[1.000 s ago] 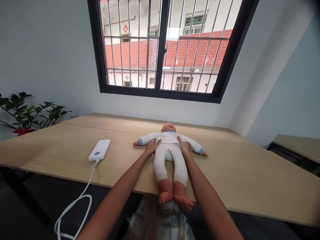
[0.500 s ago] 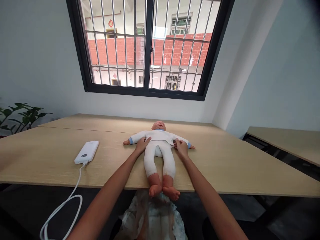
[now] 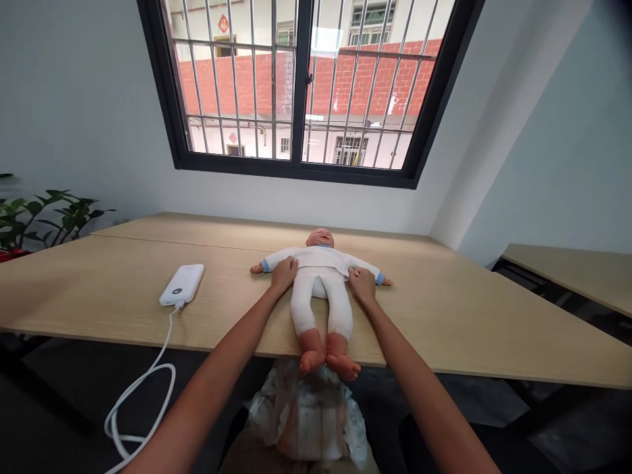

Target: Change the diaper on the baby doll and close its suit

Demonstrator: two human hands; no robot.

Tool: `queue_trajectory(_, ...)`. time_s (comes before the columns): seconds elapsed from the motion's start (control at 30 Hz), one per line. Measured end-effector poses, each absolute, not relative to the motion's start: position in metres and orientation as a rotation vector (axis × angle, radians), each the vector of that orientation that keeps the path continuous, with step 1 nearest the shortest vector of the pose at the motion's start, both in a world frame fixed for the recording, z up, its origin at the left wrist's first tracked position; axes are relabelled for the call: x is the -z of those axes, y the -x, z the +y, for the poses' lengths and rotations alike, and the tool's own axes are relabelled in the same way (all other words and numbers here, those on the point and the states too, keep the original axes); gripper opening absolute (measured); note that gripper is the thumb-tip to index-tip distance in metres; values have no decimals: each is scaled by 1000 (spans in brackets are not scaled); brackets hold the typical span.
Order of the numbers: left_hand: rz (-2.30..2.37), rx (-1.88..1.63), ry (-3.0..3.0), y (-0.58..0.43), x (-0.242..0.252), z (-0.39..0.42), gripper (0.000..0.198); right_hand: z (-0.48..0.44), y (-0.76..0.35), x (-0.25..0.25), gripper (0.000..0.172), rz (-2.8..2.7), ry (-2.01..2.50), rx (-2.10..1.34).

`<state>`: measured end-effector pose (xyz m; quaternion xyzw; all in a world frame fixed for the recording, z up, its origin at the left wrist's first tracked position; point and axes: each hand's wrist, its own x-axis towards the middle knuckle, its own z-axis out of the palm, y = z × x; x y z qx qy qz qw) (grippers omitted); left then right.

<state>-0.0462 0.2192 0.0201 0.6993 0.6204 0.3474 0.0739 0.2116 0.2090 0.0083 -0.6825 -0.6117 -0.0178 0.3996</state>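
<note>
2 spread hands | L hand (image 3: 284, 274) on baby doll (image 3: 320, 289) chest | R hand (image 3: 362, 286) on its side | crumpled diaper (image 3: 306, 411) below table (image 3: 444, 316) edge

The doll (image 3: 320, 280) lies on its back on the surface (image 3: 459, 316), head toward the wall and feet jutting past the near edge. The left hand (image 3: 284, 274) rests on the doll's torso at the window-left side, and the right hand (image 3: 362, 286) rests on its other side. Left of the doll sits a power bank (image 3: 178, 285), its cable (image 3: 148, 395) dropping over the near edge. Below that edge, in front of the feet, is a diaper (image 3: 309, 415). The window (image 3: 301, 85) is in the wall behind, a plant (image 3: 44, 220) stands beyond the surface's left end, and another table (image 3: 557, 270) stands to the right
</note>
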Motion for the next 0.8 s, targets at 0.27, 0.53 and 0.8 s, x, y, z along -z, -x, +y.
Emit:
queue_trajectory(0.27, 1872, -918, -2188, 50, -26, 218, 38, 208, -209, -8, 33, -1648, 1773, 94)
queue_trajectory(0.53, 1847, -903, -2176, 48, -26, 216, 45, 205, -206, -10, 36, -1691, 1716, 52)
queue_trajectory(0.8, 1793, -933, -2175, 49, -20, 223, 44, 200, -199, -13, 31, -1736, 1666, 1)
